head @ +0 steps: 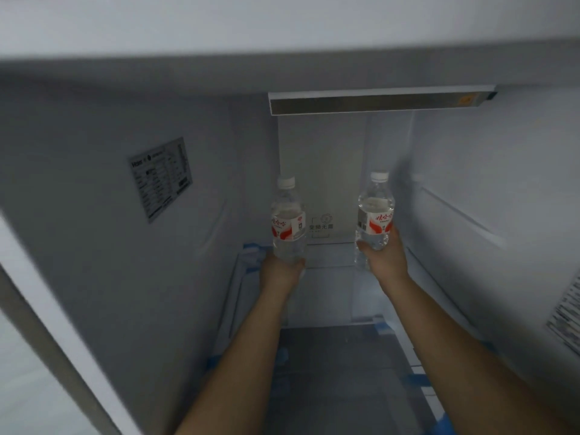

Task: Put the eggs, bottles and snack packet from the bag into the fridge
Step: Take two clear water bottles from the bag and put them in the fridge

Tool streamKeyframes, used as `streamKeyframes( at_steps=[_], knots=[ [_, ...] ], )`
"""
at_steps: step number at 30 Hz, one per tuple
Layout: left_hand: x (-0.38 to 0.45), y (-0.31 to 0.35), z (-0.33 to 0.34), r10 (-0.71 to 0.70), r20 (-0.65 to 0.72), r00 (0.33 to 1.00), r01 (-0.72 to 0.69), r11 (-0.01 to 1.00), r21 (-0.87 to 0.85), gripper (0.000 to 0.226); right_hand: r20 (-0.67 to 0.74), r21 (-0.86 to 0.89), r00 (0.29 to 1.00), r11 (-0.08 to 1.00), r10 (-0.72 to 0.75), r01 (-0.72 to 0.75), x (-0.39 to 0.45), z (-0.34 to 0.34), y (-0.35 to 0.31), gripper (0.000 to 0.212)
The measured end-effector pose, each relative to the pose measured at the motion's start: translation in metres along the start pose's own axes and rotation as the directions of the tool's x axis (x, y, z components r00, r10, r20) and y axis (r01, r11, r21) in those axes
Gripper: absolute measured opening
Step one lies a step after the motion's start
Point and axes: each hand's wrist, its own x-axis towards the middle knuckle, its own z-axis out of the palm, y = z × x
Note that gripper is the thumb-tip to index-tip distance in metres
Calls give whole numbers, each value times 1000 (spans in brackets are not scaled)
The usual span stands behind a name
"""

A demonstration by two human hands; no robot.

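Note:
Both my arms reach deep into the open fridge. My left hand (280, 271) grips the lower part of a clear water bottle (288, 219) with a white cap and a red and white label. My right hand (387, 257) grips a second, matching water bottle (375, 211) near its base. Both bottles stand upright, close to the fridge's back wall (323, 171), above the glass shelf (326, 290). Whether they touch the shelf I cannot tell. No eggs, snack packet or bag are in view.
The fridge's left wall carries a grey label sticker (161, 177). A light bar (376, 102) runs under the ceiling. Blue tape strips (414, 378) hold the shelf edges. Another sticker (568, 318) shows on the right wall.

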Motion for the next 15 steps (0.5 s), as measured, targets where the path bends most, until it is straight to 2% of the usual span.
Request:
streamKeyframes(
  at_steps=[4,9,10,13,15],
  knots=[
    [-2,-14,8,-31,-69,997,33,999,31,44,-109,-22,991,997,74,-77,-17,0,-1,47],
    [-38,2,-5,77,-43,996,-72,991,109,46,-159,23,981,993,115,-113,-41,-2,-18,33],
    [-43,4,-8,95,-35,995,-90,989,118,50,-156,11,981,994,113,-112,-47,-5,-21,35],
    [-58,4,-16,210,-44,977,-198,961,195,70,-105,-68,986,988,128,-135,-68,-11,-33,61],
    [-73,4,-23,304,-23,953,-286,919,272,72,-48,-138,997,988,59,-65,-81,-16,-36,61]
  ],
)
